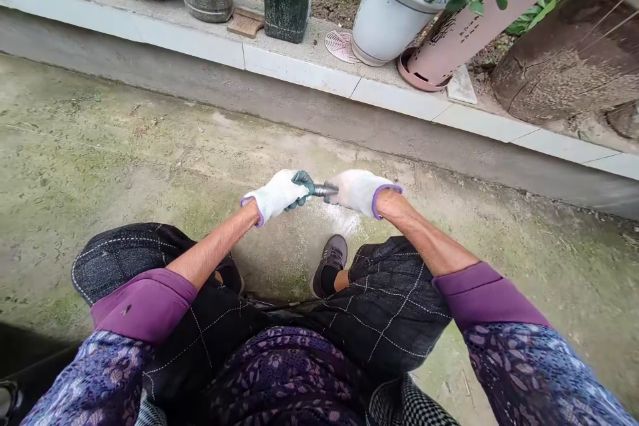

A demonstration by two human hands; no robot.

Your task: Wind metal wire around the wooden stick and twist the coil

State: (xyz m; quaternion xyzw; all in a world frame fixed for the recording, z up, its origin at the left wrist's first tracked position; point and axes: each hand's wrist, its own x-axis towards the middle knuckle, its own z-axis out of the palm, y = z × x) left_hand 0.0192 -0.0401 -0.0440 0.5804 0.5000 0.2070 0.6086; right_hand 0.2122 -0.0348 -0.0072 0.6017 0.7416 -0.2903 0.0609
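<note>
Both my hands wear white work gloves with purple cuffs and dark coated fingers. My left hand (289, 193) is closed around one end of a short metal rod or pipe (323, 191). The fingers of my right hand (352, 191) wrap round its other end, a little blurred. Only the grey middle of the metal piece shows between the gloves, so its exact kind cannot be made out. It is held roughly level above the concrete ground. Below the right hand, a patch of white powder (343, 218) lies on the concrete.
Beyond my hands runs a low tiled ledge (299, 73). On it stand a white pot with a leafy plant (387, 20), a pink pot (449, 36), a dark square pot (288, 8) and a large brown pot (564, 60). My shoe (333, 256) is near the powder.
</note>
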